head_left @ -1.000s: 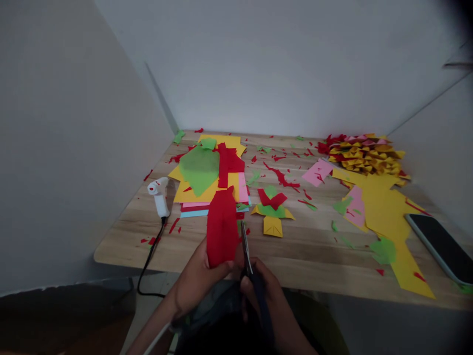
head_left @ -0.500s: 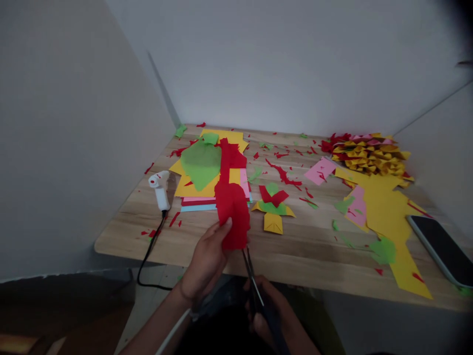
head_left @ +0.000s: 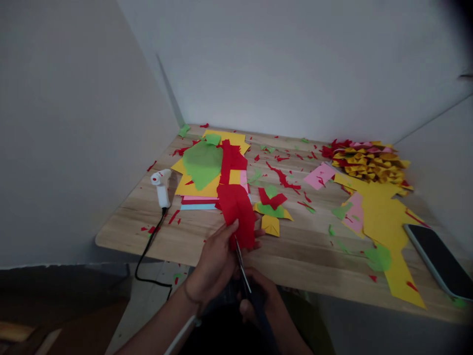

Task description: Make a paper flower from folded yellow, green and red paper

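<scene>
A piece of red paper (head_left: 242, 212) is pinched in my left hand (head_left: 218, 256), thumb on top and fingers behind, with some fingertips showing past its right edge. My right hand (head_left: 262, 296) grips a pair of dark-handled scissors (head_left: 243, 273). The scissors' blade tips lie at the paper's lower edge, near my left thumb. Just right of the red paper, a yellow folded piece (head_left: 270, 226) rests on the table beside a small green and red paper piece (head_left: 272, 202).
A white glue gun (head_left: 161, 190) with a black cord stands at left. Behind the hands lies a stack of coloured paper (head_left: 199, 204). At right are a folded-paper pile (head_left: 369, 162), a large yellow cutout (head_left: 386, 217) and a phone (head_left: 438, 259). Scraps are scattered over the table (head_left: 314, 261).
The scissors have moved left and up, from the paper's lower right corner to its lower edge near my left thumb. My left fingers now show past the paper's right side.
</scene>
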Demonstrator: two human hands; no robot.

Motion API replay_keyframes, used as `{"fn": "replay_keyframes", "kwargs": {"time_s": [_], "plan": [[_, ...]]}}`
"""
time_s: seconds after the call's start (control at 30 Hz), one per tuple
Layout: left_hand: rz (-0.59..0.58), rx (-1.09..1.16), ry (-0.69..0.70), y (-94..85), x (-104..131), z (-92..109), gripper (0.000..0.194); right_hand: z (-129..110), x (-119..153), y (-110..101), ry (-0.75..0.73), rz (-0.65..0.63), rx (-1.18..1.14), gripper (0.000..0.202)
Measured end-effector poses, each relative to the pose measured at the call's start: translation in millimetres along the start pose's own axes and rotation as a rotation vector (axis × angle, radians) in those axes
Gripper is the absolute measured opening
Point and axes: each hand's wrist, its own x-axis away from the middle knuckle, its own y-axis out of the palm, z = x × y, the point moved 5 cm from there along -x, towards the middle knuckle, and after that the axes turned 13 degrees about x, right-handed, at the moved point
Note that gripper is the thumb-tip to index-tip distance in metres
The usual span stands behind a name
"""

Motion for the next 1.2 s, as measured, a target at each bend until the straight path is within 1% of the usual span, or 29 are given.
{"fn": "replay_keyframes", "kwargs": {"time_s": [0.17, 0.27, 0.33, 0.43, 0.53, 0.57, 0.63, 0.77, 0.87, 0.97, 1.13, 1.2], "plan": [[-0.004, 0.003, -0.028, -4.6, 1, -3, 0.037, -2, 1, -2, 0.074, -0.047, -0.021, 0.058], [-0.038, -0.011, -0.038, -6.7, 2, -4, 0.038, 0, 3, -4, 0.134, -0.079, -0.033, 0.061], [-0.054, -0.011, -0.043, -8.0, 1, -3, 0.039, 4, 3, -5, 0.144, -0.106, -0.044, 0.063], [-0.031, 0.000, -0.045, -8.9, -1, 2, 0.037, 11, 4, -4, 0.160, -0.129, -0.049, 0.063], [0.008, 0.005, -0.045, -5.9, -2, 8, 0.037, 17, 5, -3, 0.199, -0.135, -0.051, 0.065], [0.017, 0.003, -0.038, -4.3, -2, 10, 0.038, 17, 5, -2, 0.199, -0.136, -0.055, 0.065], [0.022, -0.006, -0.036, -1.0, -2, 12, 0.038, 13, 5, -1, 0.154, -0.139, -0.066, 0.068], [-0.024, -0.030, -0.075, 1.2, 1, 7, 0.039, 1, 6, -3, 0.051, -0.135, -0.057, 0.066], [-0.058, -0.043, -0.077, -0.3, 2, 3, 0.039, -5, 7, -5, 0.038, -0.123, -0.052, 0.063], [-0.061, -0.032, -0.089, -0.8, 2, 1, 0.040, -7, 7, -4, 0.037, -0.149, -0.069, 0.061], [-0.035, -0.018, -0.079, -1.5, 3, 0, 0.040, -2, 5, -3, 0.048, -0.108, -0.068, 0.060], [-0.025, -0.006, -0.086, -3.7, 2, -1, 0.040, 4, 5, -1, 0.084, -0.096, -0.076, 0.059]]}}
